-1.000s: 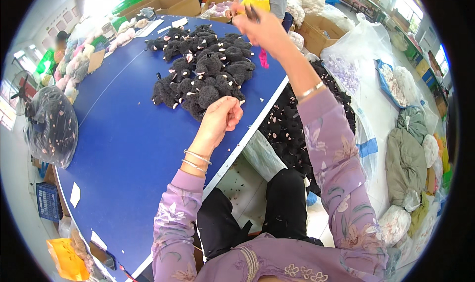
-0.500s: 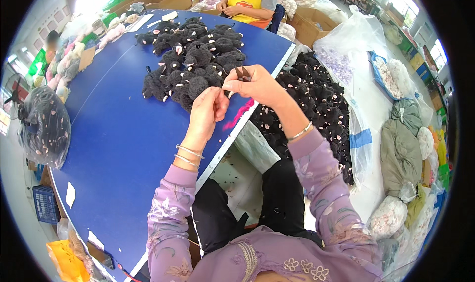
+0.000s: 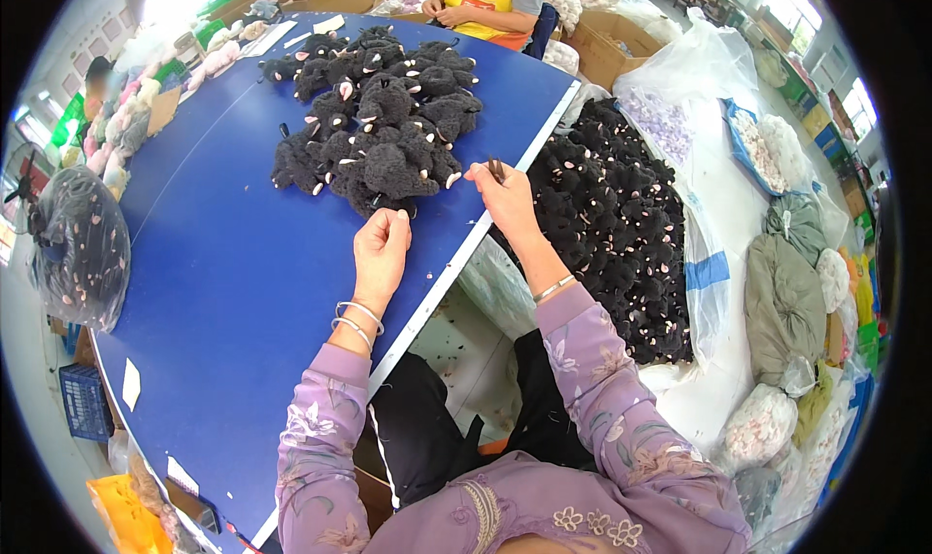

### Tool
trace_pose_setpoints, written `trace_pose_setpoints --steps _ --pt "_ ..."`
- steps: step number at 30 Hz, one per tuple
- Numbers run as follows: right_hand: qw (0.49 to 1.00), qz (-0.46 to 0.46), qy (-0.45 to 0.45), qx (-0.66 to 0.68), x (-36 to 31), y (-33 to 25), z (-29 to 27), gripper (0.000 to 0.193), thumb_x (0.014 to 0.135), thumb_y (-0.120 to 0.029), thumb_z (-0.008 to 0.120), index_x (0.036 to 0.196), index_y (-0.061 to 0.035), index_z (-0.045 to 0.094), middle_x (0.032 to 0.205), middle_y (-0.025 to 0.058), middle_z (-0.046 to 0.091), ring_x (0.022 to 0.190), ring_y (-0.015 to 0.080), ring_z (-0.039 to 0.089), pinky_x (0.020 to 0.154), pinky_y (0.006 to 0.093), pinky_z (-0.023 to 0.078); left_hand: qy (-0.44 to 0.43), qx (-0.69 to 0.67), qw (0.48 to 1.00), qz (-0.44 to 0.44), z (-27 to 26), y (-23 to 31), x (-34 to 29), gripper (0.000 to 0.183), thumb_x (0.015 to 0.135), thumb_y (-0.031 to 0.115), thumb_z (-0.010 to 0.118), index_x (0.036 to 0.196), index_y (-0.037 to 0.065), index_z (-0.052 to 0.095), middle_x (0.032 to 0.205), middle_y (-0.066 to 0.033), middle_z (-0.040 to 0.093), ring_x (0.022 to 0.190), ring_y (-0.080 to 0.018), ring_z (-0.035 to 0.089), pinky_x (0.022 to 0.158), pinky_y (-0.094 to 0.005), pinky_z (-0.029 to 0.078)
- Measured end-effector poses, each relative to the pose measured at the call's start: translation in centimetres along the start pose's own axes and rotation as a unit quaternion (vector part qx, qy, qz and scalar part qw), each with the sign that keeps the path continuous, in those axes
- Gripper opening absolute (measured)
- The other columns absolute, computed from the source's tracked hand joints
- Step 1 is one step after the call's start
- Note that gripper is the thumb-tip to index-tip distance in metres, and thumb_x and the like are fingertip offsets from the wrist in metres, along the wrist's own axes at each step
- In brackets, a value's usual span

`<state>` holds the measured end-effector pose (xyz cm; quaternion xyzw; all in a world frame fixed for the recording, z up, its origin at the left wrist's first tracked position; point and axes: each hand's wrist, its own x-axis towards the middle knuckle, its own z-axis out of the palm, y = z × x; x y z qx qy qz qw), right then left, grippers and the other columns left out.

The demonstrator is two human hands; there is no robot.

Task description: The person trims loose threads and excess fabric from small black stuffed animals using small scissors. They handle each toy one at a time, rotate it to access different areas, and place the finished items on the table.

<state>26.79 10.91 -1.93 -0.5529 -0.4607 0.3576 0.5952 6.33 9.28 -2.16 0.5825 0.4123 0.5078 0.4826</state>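
Note:
My left hand (image 3: pixel 382 251) is closed in a pinch over the blue table, at the near edge of a pile of black plush toys (image 3: pixel 388 170). What its fingers hold, if anything, is too small to make out. To the right and a little farther off, my right hand (image 3: pixel 507 204) is closed around a small dark tool with pointed tips, which looks like thread snips (image 3: pixel 496 169). The hands are apart. The plush toys are fuzzy, with small pink and white parts, and lie heaped together.
The blue table (image 3: pixel 223 311) has a white edge along my right. Beyond it lies a large heap of black plush pieces (image 3: pixel 612 234) beside clear plastic sheeting. A person in a yellow apron (image 3: pixel 481 5) sits across the table. A filled plastic bag (image 3: pixel 83 248) stands at the left.
My hands have moved apart: the left nearer and slightly left, the right to the right and nearer. A magenta strand seen at the table edge is no longer visible.

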Motion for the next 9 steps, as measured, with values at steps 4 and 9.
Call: trace_pose_setpoints --steps 4,9 --pt "0.998 -0.022 0.029 -0.060 -0.3 -0.2 0.9 0.026 0.089 -0.024 0.060 0.080 -0.0004 0.068 0.058 -0.0033 0.049 0.055 0.0058 0.040 0.050 0.0265 0.033 -0.006 0.022 1.000 -0.001 0.2 -0.5 0.1 0.028 0.097 0.018 0.054 0.071 0.006 0.051 0.062 0.0054 0.048 0.056 -0.0021 0.039 0.050 -0.0201 0.033" --pt "0.997 -0.008 0.017 -0.081 0.0 0.3 1.4 0.028 0.089 -0.026 0.059 0.079 -0.0015 0.069 0.056 -0.0013 0.049 0.053 0.0084 0.040 0.050 0.0295 0.034 -0.017 0.044 0.999 -0.006 -0.1 -0.9 0.3 0.028 0.097 0.020 0.054 0.072 0.007 0.051 0.062 0.0045 0.049 0.057 -0.0028 0.041 0.052 -0.0200 0.034"
